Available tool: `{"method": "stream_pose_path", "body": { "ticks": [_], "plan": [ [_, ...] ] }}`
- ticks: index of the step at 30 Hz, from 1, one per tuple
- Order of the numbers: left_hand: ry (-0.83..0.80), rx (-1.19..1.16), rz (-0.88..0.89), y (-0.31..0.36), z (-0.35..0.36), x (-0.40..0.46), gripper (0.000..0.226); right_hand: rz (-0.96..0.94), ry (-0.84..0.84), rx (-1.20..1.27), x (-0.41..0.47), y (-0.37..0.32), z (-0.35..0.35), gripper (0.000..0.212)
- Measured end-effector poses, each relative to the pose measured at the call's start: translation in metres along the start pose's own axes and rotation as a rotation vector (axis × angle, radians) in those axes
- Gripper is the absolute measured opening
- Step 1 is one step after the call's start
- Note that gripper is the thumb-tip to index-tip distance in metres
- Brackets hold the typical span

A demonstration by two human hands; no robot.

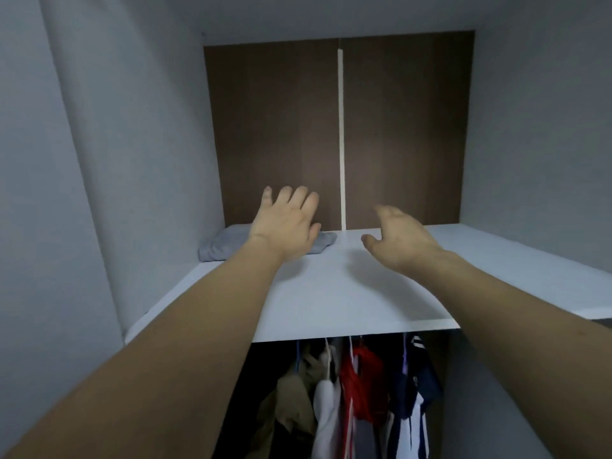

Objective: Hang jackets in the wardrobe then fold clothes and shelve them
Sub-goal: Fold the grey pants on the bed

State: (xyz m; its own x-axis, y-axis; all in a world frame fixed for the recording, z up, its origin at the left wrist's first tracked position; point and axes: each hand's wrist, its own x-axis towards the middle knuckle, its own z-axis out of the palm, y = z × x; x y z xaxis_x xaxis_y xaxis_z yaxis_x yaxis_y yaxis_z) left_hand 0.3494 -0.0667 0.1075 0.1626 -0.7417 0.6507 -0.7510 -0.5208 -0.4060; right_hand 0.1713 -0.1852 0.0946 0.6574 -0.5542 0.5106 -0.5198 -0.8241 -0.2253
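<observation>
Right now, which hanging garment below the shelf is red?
The red garment, hanging mid-rail below the shelf. To its left hang a white one and a khaki jacket; a navy one hangs to its right.

There are no words, numbers, labels or signs to read anywhere here. The folded grey cloth (228,245) under the left hand (286,223) has no writing that shows, and the hanging clothes (357,392) below are too blurry.
</observation>
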Motion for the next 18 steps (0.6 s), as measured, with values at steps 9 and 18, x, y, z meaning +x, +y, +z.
{"method": "stream_pose_path", "body": {
  "ticks": [9, 18],
  "plan": [
    [0.121, -0.186, 0.147, 0.106, -0.096, -0.043, 0.057, 0.102, 0.049, -0.094, -0.135, 0.036, -0.086, 0.06],
    [0.258, -0.245, 0.243, 0.192, -0.194, -0.107, 0.061, 0.197, 0.086, -0.135, -0.272, 0.082, -0.175, 0.061]
  ]
}}
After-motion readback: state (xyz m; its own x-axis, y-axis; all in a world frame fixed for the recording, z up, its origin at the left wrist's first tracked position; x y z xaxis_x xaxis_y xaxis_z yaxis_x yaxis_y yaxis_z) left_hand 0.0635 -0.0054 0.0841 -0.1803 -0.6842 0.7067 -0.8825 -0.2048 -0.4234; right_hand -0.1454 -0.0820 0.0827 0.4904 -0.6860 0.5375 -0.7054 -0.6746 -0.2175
